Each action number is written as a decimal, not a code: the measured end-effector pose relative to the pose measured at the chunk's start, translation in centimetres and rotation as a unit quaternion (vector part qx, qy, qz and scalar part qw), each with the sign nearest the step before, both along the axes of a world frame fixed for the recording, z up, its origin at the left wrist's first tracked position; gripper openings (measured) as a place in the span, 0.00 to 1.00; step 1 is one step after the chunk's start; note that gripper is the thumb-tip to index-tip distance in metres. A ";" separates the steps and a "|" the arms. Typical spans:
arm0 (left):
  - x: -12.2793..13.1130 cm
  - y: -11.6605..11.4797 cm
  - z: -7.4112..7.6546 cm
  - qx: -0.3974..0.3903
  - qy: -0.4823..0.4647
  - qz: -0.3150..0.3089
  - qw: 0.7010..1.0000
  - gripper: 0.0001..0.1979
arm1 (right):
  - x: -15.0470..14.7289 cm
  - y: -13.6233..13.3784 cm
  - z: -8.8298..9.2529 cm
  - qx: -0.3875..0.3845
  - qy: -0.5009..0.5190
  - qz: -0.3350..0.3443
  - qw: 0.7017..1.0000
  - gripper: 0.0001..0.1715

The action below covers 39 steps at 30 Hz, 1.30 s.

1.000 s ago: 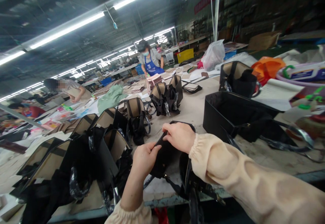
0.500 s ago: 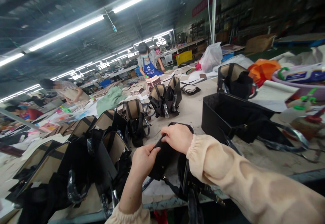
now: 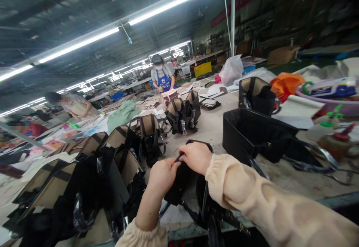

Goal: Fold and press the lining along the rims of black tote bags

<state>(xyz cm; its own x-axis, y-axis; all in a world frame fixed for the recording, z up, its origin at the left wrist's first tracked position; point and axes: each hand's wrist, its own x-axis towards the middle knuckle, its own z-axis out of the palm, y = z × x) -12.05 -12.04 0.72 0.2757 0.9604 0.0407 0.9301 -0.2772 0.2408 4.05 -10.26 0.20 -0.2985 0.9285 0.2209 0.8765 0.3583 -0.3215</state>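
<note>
A black handbag (image 3: 179, 189) stands near the table's front edge, its straps hanging down toward me. My left hand (image 3: 162, 174) pinches its upper edge between thumb and fingers. Right beside it, my right hand (image 3: 196, 156) is closed over the same edge, knuckles up, its fingertips partly hidden. Both hands nearly touch. To the right lies a larger open black bag (image 3: 238, 127), apart from my hands. Left of my hands stands another black bag with a tan inside (image 3: 130, 164).
Several black bags (image 3: 150, 127) with plastic-wrapped handles stand left and ahead. At right are a purple basin (image 3: 328, 103), a bottle with a green top (image 3: 325, 127) and a dark jar (image 3: 336, 144). A co-worker in a blue apron (image 3: 165, 80) stands across the table (image 3: 213, 123).
My fingers have drawn closer together on the bag's edge, and its front panel has tipped. The view has shifted slightly. The co-worker's arms have moved in toward the body.
</note>
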 end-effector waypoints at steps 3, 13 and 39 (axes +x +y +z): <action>0.4 0.3 -0.3 -0.008 0.017 0.000 1.000 0.16 | 0.4 -0.1 0.0 0.008 0.008 0.008 1.000 0.13; 0.3 0.9 -0.5 -0.004 0.045 0.017 0.999 0.15 | 2.5 0.1 0.2 -0.027 -0.023 -0.015 0.999 0.11; 0.5 0.4 -0.1 -0.031 -0.001 0.009 0.999 0.15 | 2.0 1.3 0.0 -0.022 -0.016 -0.054 0.998 0.12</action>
<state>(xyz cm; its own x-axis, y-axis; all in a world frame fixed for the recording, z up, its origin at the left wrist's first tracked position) -11.58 -11.62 0.63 0.2579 0.9660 -0.0187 0.9345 -0.2445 0.2587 6.01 -8.95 0.22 -0.2029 0.9640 0.1718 0.9191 0.2480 -0.3060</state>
